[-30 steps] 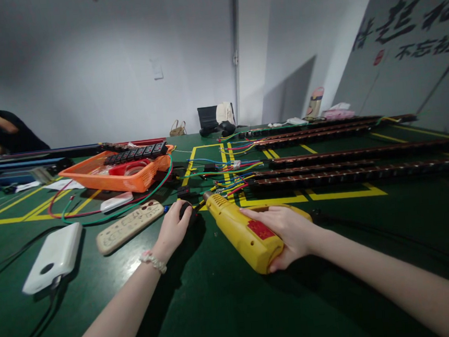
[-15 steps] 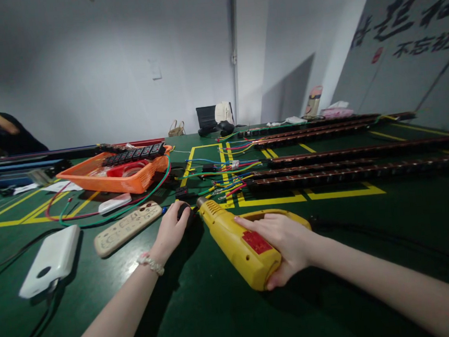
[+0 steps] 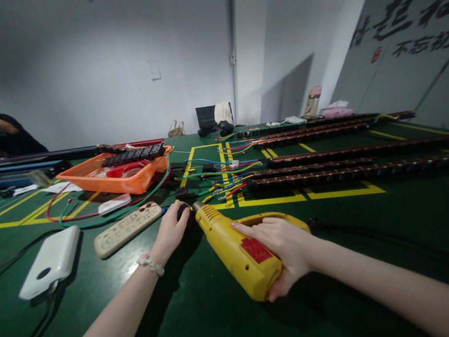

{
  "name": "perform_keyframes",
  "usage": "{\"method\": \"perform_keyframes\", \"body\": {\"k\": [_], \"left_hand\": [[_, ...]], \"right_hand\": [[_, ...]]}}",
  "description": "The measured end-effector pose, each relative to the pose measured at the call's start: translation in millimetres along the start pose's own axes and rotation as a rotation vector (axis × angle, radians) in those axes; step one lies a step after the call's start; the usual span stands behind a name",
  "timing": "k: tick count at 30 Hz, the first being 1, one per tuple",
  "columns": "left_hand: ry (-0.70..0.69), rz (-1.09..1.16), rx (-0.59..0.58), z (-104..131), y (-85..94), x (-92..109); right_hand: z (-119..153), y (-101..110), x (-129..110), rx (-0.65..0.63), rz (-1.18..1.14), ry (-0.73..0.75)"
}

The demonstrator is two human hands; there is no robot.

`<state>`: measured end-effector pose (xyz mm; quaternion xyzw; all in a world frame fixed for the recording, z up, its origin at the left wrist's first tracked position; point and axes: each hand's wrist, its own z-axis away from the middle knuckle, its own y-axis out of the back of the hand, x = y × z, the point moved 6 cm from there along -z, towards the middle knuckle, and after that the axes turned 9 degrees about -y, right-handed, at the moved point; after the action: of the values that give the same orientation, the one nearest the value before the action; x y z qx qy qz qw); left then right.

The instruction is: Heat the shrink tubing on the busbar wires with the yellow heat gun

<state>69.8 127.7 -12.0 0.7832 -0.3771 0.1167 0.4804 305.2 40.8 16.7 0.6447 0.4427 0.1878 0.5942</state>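
Observation:
My right hand (image 3: 280, 245) is wrapped round a yellow heat gun (image 3: 234, 257), with a red label on its body. The gun's metal nozzle points away from me and slightly left, close to the fingers of my left hand (image 3: 173, 225). Those fingers are closed on a small black part (image 3: 183, 210), mostly hidden by the hand, so its kind does not show. Past the nozzle lie coloured wires (image 3: 218, 190) with bare metal lugs, at the ends of long dark strips (image 3: 346, 173).
An orange basket (image 3: 126, 185) holds black socket modules. On the green table (image 3: 206, 317) lie a beige power strip (image 3: 128, 230), a white power bank (image 3: 54, 261) with a cable, and a white case (image 3: 114, 204). Another person (image 3: 7, 130) is at the far left.
The heat gun in my right hand has shifted slightly left, its nozzle now nearer my left fingers, and its rear end sits a little lower. My left hand has barely moved.

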Motion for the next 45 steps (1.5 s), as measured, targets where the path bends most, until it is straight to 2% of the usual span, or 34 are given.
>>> {"method": "perform_keyframes", "body": {"k": [7, 13, 18, 28, 36, 45], "left_hand": [[-0.072, -0.116, 0.010, 0.4, -0.8, 0.1], [-0.226, -0.331, 0.130, 4.3, 4.4, 21.2], [-0.333, -0.462, 0.039, 4.8, -4.7, 30.4], [-0.270, -0.567, -0.059, -4.3, -14.3, 2.8], [-0.242, -0.602, -0.083, -16.0, -15.7, -4.6], [-0.211, -0.599, -0.085, -40.7, -20.9, -16.8]], "right_hand": [[-3.7, -0.7, 8.2, 0.011, 0.021, 0.023], [-5.6, 1.5, 19.4, 0.024, 0.062, -0.024], [-5.2, 1.5, 22.0, 0.037, 0.074, -0.050], [5.2, 3.0, 13.4, 0.064, 0.108, -0.124], [38.6, 8.2, -0.2, 0.052, 0.039, -0.125], [74.7, 12.1, -8.6, 0.050, 0.018, -0.136]]}}
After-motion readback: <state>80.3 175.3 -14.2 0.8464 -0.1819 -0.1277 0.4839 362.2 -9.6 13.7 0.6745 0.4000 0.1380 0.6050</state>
